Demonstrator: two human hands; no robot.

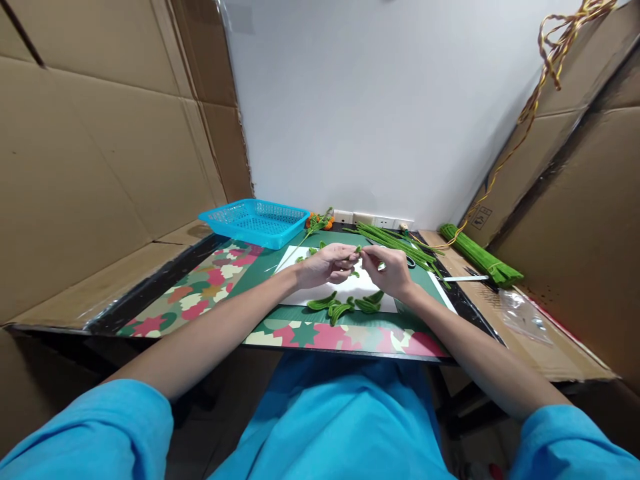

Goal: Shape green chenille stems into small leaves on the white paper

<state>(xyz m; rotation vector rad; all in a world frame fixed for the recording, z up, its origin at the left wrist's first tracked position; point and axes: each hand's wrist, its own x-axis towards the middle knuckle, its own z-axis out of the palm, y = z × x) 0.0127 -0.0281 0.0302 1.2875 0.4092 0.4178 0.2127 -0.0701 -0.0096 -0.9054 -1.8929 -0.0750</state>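
Over a white sheet of paper [295, 297], both of my hands meet at a small green fuzzy pipe cleaner piece [358, 250]. My left hand [331, 265] pinches it from the left, fingers curled. From the right, my right hand [389, 269] has thumb and forefinger closed at its end; the fingers hide most of the piece. Several curved green pipe cleaner leaves [340, 311] lie at the paper's near edge, and a few more sit behind my left hand. Beside my right hand is a dark loop [411, 262] that looks like a scissors handle.
Loose green pipe cleaners [390, 238] lie behind my right hand. A blue plastic basket [273, 237] stands back left, near an orange flower [325, 221]. On the right are a thick green bundle [480, 257], a white strip [465, 278] and a clear bag [525, 317]. Cardboard walls flank the table.
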